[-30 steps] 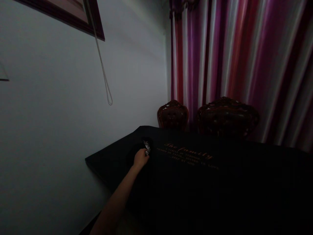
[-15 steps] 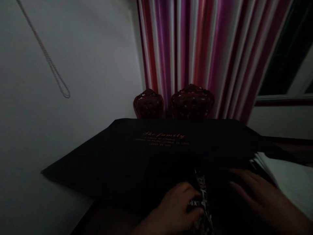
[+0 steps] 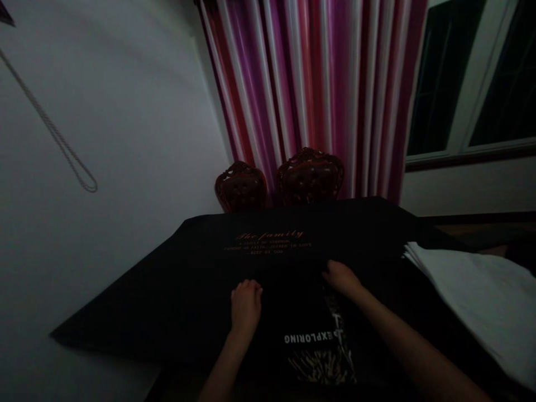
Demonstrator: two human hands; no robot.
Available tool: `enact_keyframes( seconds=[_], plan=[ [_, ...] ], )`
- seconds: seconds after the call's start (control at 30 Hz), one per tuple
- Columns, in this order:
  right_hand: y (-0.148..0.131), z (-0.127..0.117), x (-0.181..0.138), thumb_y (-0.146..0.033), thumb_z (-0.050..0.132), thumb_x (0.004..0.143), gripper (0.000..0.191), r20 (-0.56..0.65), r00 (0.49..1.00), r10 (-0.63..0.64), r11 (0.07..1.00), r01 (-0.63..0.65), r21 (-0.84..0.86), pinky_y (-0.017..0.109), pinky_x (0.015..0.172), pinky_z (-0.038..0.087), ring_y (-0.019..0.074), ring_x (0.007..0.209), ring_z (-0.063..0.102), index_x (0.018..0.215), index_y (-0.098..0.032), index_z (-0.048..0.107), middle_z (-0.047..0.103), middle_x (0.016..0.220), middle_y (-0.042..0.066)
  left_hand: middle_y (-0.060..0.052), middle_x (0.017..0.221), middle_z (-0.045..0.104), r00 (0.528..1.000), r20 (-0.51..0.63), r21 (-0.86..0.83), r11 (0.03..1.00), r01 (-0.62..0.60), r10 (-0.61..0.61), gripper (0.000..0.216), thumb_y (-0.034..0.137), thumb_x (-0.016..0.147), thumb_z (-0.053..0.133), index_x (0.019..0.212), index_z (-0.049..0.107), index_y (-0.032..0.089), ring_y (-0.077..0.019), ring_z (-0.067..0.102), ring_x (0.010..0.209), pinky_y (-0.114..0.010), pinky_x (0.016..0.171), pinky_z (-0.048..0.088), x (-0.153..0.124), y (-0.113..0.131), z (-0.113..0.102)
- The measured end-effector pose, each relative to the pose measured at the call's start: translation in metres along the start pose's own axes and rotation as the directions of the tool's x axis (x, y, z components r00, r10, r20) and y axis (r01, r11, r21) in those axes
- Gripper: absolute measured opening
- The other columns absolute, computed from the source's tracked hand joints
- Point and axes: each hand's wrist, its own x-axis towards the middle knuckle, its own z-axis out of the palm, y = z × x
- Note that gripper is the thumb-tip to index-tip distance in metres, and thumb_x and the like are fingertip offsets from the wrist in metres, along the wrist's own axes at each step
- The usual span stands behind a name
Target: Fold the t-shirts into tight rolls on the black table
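In a dim room, a black printed cloth lies toward six o'clock on a dark-covered desk. The white word "EXPLORING" runs across it from right to left, with a pale spiky print below. It looks light, soft and limp, likely to crease or slump but not break; the best hold would be both upper corners, pinched between fingertips and thumbs. The left hand sits at ten o'clock from the word, fingers curled together; the right hand is at one o'clock, fingertips close together at the top of a patterned strip. Black on black, I cannot tell whether either is clamped on cloth. A white cloth stack lies at three o'clock.

Half a second earlier, the left hand partly covered the lettering and the right hand was spread beside the white stack; now the whole word shows between the forearms.
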Motion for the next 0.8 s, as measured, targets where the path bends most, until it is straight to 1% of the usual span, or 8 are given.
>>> enact_keyframes(
  seconds=[0.17, 0.27, 0.33, 0.43, 0.5, 0.67, 0.73, 0.8],
  plan=[
    [0.008, -0.002, 0.003, -0.016, 0.052, 0.084, 0.003, -0.055, 0.998, -0.039, 0.971, 0.051, 0.233, 0.029, 0.076, 0.044, 0.0214, 0.087, 0.061, 0.082, -0.018, 0.051, 0.063, 0.091, 0.008, -0.005, 0.102, 0.068, 0.969, 0.149, -0.21, 0.964, -0.163, 0.196, 0.029, 0.047, 0.09, 0.059, 0.094, 0.067, 0.021, -0.017, 0.064, 0.094, -0.034, 0.086, 0.053, -0.032, 0.016, -0.027],
    [0.002, -0.011, -0.005, -0.027, 0.045, 0.089, 0.007, -0.117, 0.99, -0.081, 0.879, 0.126, 0.461, 0.025, 0.072, 0.044, 0.0162, 0.082, 0.058, 0.086, -0.022, 0.043, 0.058, 0.086, 0.001, -0.002, 0.078, 0.07, 0.888, 0.236, -0.58, 0.79, -0.198, 0.395, 0.037, 0.051, 0.091, 0.053, 0.076, 0.069, 0.022, -0.0149, 0.066, 0.078, -0.028, 0.076, 0.052, -0.043, 0.02, -0.039],
    [-0.012, -0.025, -0.018, -0.039, 0.049, 0.088, 0.017, -0.115, 0.988, -0.104, 0.612, 0.155, 0.775, 0.023, 0.064, 0.043, 0.0149, 0.074, 0.055, 0.086, -0.023, 0.041, 0.054, 0.08, -0.003, -0.004, 0.083, 0.07, 0.935, 0.104, -0.668, 0.72, -0.188, 0.34, 0.033, 0.048, 0.093, 0.052, 0.083, 0.069, 0.022, -0.0167, 0.066, 0.083, -0.03, 0.081, 0.05, -0.033, 0.014, -0.043],
    [-0.039, -0.057, -0.047, -0.045, 0.069, 0.075, 0.033, -0.054, 0.977, -0.205, 0.055, 0.066, 0.996, 0.022, 0.06, 0.041, 0.013, 0.064, 0.051, 0.086, -0.024, 0.046, 0.052, 0.074, -0.006, -0.007, 0.12, 0.062, 0.98, -0.19, -0.551, 0.819, -0.159, 0.062, 0.031, 0.045, 0.089, 0.06, 0.112, 0.062, 0.024, -0.022, 0.056, 0.116, -0.037, 0.101, 0.042, 0.002, -0.001, -0.038],
    [-0.056, -0.082, -0.067, -0.041, 0.075, 0.073, 0.034, -0.043, 0.957, -0.285, -0.067, 0.025, 0.997, 0.023, 0.061, 0.042, 0.0123, 0.065, 0.051, 0.088, -0.024, 0.051, 0.054, 0.076, -0.005, -0.01, 0.139, 0.05, 0.972, -0.236, -0.556, 0.821, -0.133, -0.002, 0.049, 0.05, 0.089, 0.057, 0.13, 0.05, 0.025, -0.0241, 0.044, 0.132, -0.041, 0.109, 0.035, 0.025, -0.009, -0.033],
    [-0.078, -0.12, -0.097, -0.042, 0.074, 0.077, 0.033, -0.128, 0.914, -0.384, -0.08, 0.105, 0.991, 0.021, 0.058, 0.039, 0.0113, 0.062, 0.05, 0.09, -0.023, 0.05, 0.055, 0.077, -0.004, -0.011, 0.137, 0.054, 0.977, 0.066, -0.693, 0.714, -0.101, 0.202, 0.062, 0.061, 0.088, 0.052, 0.136, 0.048, 0.022, -0.0263, 0.048, 0.128, -0.041, 0.109, 0.034, 0.041, 0.016, -0.027],
    [-0.079, -0.125, -0.099, -0.048, 0.069, 0.079, 0.034, -0.163, 0.915, -0.37, 0.009, 0.179, 0.984, 0.022, 0.056, 0.039, 0.0122, 0.061, 0.049, 0.089, -0.024, 0.047, 0.054, 0.075, -0.004, -0.009, 0.122, 0.065, 0.914, 0.291, -0.722, 0.692, 0.014, 0.284, 0.057, 0.056, 0.081, 0.065, 0.125, 0.06, 0.02, -0.0276, 0.058, 0.114, -0.037, 0.098, 0.043, 0.031, 0.038, -0.026],
    [-0.076, -0.127, -0.101, -0.049, 0.065, 0.08, 0.033, -0.268, 0.919, -0.29, 0.208, 0.334, 0.919, 0.024, 0.058, 0.039, 0.0141, 0.064, 0.05, 0.089, -0.024, 0.046, 0.054, 0.076, -0.003, -0.008, 0.106, 0.07, 0.872, 0.417, -0.762, 0.621, 0.181, 0.256, 0.052, 0.051, 0.076, 0.073, 0.115, 0.066, 0.017, -0.0255, 0.064, 0.096, -0.032, 0.083, 0.048, 0.018, 0.057, -0.023]
  ],
)
